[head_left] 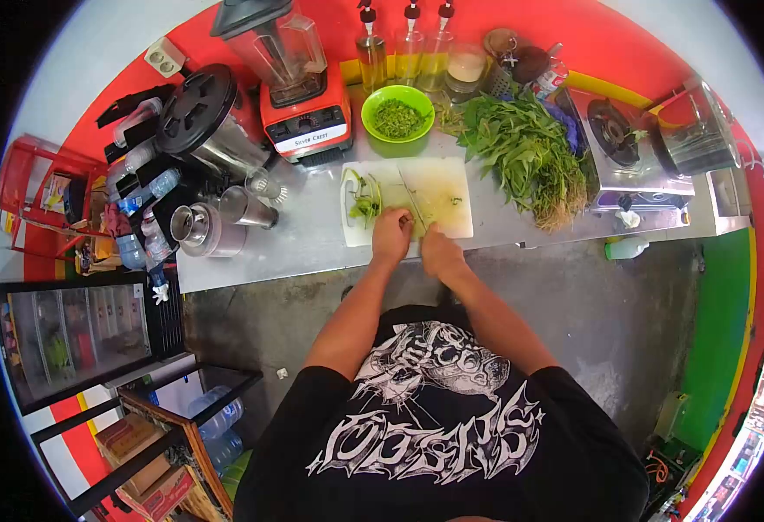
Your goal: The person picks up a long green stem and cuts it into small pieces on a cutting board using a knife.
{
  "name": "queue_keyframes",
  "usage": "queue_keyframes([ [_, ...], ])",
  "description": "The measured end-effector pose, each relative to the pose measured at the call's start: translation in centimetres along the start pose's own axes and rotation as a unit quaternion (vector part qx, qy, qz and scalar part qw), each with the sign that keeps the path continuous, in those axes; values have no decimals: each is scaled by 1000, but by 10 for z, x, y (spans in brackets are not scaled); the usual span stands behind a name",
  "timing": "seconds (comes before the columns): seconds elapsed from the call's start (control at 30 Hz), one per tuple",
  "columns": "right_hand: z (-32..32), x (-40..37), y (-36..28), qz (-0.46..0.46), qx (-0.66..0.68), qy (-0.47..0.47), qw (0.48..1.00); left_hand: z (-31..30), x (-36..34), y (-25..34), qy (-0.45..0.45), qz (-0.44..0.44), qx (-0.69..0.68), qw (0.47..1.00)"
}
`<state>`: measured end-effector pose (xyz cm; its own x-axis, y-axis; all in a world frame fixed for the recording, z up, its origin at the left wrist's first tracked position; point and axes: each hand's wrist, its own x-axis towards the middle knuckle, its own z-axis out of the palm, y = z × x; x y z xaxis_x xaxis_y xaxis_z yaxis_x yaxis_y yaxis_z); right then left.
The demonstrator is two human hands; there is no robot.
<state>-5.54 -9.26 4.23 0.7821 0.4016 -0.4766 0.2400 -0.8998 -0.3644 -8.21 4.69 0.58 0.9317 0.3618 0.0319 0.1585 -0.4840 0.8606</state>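
A white cutting board [450, 178] lies on the metal counter. Over its front edge, my right hand [441, 252] is closed round the handle of a knife [412, 193], whose blade points away from me across the board. My left hand [392, 233] is closed just left of the blade, its fingertips pressed together; what they hold is too small to name. Green stems and leaves [364, 205] lie on the board's left part. Behind the board stands a green bowl [397, 143] with chopped greens in it. Right of the board is a large pile of leafy greens [521, 148].
A red blender [308, 117] stands at the back left. Metal cups [247, 209] and a steel pot [208, 230] are on the left. Pump bottles [371, 61] line the wall. A gas stove [612, 135] is at the right.
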Motion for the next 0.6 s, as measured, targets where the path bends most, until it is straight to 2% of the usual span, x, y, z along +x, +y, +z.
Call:
queue_keyframes([
  [0.3, 2, -18, -9, 49, 7, 0, 999, 2, -4, 2, 20, 23, 42, 999],
  [0.4, -4, -5, -9, 28, 0, 4, 1000, 1, -4, 0, 39, 74, 53, 995],
  [0.53, -8, -1, -11, -3, -37, 9, 999, 2, -3, -4, 17, 60, 50, 997],
  [0.6, -7, -11, -14, 53, 11, 3, 999, 2, -4, -3, 20, 56, 42, 997],
])
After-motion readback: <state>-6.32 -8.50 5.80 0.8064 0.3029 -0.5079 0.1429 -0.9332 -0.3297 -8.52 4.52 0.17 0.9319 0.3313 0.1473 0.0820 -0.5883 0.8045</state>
